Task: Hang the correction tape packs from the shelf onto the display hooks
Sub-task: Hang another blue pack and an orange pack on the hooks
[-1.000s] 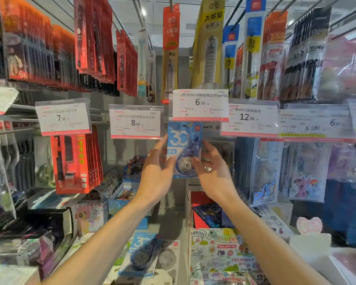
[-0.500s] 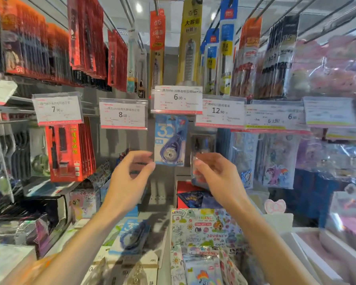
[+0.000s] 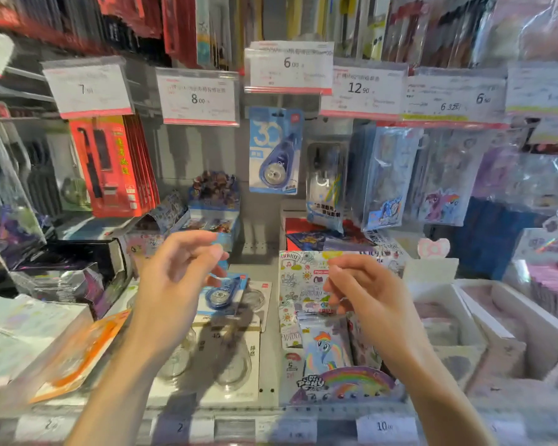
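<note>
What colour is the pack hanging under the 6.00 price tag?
Light blue, with a darker blue tape dispenser; the hanging pack shows best in the head view.

The hanging correction tape pack is pale blue with a white "30" and a dark blue dispenser. A second blue pack lies on the shelf. Red packs carry yellow lettering. Price tags are white, edged red. The pony box shows rainbow stripes.

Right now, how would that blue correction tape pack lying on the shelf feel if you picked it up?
The blue correction tape pack is a flat card with a plastic blister, so probably light and fairly stiff. Its glossy surface may be slippery, and it lies flat, so unlikely to roll.
</note>
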### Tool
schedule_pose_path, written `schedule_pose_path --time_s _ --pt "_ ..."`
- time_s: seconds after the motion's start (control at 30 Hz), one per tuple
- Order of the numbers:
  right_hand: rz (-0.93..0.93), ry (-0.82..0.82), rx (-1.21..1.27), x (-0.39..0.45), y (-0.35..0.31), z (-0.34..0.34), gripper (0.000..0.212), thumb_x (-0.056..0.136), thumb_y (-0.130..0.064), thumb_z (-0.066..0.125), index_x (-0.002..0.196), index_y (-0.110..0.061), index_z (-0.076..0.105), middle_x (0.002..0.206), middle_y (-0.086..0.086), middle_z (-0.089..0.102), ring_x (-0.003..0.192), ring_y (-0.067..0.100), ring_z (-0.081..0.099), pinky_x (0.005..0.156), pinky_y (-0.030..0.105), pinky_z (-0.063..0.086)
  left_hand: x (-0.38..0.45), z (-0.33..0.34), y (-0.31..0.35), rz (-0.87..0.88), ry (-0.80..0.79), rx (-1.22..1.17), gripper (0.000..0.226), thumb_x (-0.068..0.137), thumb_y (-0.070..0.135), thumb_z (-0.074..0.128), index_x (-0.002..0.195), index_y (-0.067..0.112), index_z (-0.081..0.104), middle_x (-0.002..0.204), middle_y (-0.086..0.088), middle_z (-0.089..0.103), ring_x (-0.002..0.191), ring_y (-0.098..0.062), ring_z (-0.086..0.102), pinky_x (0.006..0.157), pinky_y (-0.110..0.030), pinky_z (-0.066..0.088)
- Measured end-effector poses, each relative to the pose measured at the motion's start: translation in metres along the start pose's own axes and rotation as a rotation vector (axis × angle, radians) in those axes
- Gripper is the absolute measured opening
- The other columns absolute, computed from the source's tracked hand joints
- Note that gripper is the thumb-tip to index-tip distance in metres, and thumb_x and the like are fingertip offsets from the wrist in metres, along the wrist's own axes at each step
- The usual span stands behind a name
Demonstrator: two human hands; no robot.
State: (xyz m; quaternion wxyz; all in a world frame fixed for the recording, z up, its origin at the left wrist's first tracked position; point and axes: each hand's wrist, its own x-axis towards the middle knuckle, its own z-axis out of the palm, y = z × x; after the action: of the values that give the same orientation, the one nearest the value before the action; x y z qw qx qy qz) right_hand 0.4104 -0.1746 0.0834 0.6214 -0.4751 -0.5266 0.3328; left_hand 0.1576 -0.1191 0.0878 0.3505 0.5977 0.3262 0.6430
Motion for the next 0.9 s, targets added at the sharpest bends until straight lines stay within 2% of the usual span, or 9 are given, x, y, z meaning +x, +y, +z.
schedule_pose_path --time_s 0.1,0.23,0.43,0.5,0.57,0.63,0.73,0.8,0.9 --pt "0.007 0.028 -0.006 -0.013 0.002 0.012 0.006 0.099 -0.013 0.068 0.098 -0.013 0.074 0.081 0.015 0.076 0.062 0.012 0.068 0.058 0.019 0.057 -0.003 -0.022 -0.007 -0.047 0.012 -0.053 0.012 0.094 0.016 0.068 0.102 0.024 0.072 0.091 -0.003 0.077 0.073 -0.018 0.072 0.065 -0.024 0.058" --pt "-0.001 0.101 -0.023 -0.021 0.000 0.039 0.007 0.098 -0.011 0.068 0.098 -0.012 0.074 0.080 0.017 0.076 0.062 0.013 0.069 0.056 0.020 0.058 0.006 -0.067 -0.017 -0.080 0.038 -0.056 0.014 0.095 0.012 0.067 0.108 0.016 0.071 0.091 -0.007 0.078 0.073 -0.019 0.071 0.066 -0.024 0.060" --pt "-0.065 0.199 -0.080 -0.010 -0.001 0.114 0.006 0.098 -0.009 0.068 0.100 -0.009 0.073 0.069 0.001 0.074 0.059 0.010 0.065 0.057 0.018 0.053 0.027 -0.145 -0.029 -0.075 -0.015 -0.018 0.013 0.095 0.009 0.065 0.102 0.018 0.070 0.084 0.004 0.078 0.067 -0.007 0.071 0.064 -0.018 0.058" --pt "-0.089 0.194 -0.101 -0.005 0.000 0.140 0.006 0.099 -0.008 0.067 0.100 -0.009 0.073 0.066 -0.005 0.074 0.059 0.007 0.064 0.056 0.015 0.052 0.036 -0.170 -0.034 -0.091 -0.040 0.002 0.012 0.094 0.009 0.066 0.101 0.018 0.070 0.082 0.001 0.078 0.068 -0.006 0.071 0.064 -0.018 0.058" --pt "-0.107 0.185 -0.131 -0.001 0.004 0.163 0.007 0.099 -0.007 0.066 0.101 -0.010 0.072 0.066 -0.008 0.074 0.058 0.001 0.064 0.056 0.011 0.050 0.044 -0.191 -0.041 -0.112 -0.076 0.048 0.011 0.094 0.010 0.067 0.102 0.017 0.070 0.085 -0.005 0.076 0.074 -0.006 0.070 0.068 -0.017 0.056" --pt "-0.097 0.180 -0.153 0.001 0.011 0.184 0.006 0.099 -0.007 0.067 0.101 -0.010 0.072 0.066 -0.007 0.074 0.057 0.000 0.063 0.054 0.011 0.049 0.054 -0.207 -0.051 -0.134 -0.117 0.104 0.011 0.094 0.009 0.068 0.103 0.015 0.070 0.086 -0.003 0.074 0.074 -0.002 0.068 0.070 -0.014 0.053" --pt "-0.032 0.182 -0.204 0.009 0.030 0.205 0.007 0.099 -0.010 0.068 0.096 -0.015 0.072 0.068 -0.003 0.073 0.056 0.004 0.063 0.054 0.016 0.050 0.066 -0.218 -0.070 -0.219 -0.201 0.190 0.014 0.094 0.006 0.068 0.103 0.017 0.068 0.086 -0.002 0.072 0.073 -0.011 0.063 0.072 -0.023 0.050" --pt "0.011 0.174 -0.336 0.018 0.047 0.212 0.012 0.098 -0.012 0.066 0.091 -0.021 0.072 0.067 -0.006 0.071 0.056 0.002 0.061 0.056 0.016 0.050 0.074 -0.221 -0.083 -0.230 -0.293 0.270 0.018 0.095 0.005 0.067 0.101 0.022 0.065 0.084 0.002 0.070 0.066 -0.009 0.059 0.069 -0.024 0.047" --pt "0.102 0.193 -0.559 0.034 0.078 0.216 0.015 0.097 -0.017 0.063 0.088 -0.024 0.072 0.073 -0.008 0.071 0.065 0.008 0.064 0.065 0.024 0.050 0.087 -0.218 -0.100 -0.246 -0.439 0.439 0.022 0.095 0.021 0.070 0.110 0.034 0.060 0.101 0.011 0.069 0.065 -0.005 0.064 0.070 -0.027 0.048"
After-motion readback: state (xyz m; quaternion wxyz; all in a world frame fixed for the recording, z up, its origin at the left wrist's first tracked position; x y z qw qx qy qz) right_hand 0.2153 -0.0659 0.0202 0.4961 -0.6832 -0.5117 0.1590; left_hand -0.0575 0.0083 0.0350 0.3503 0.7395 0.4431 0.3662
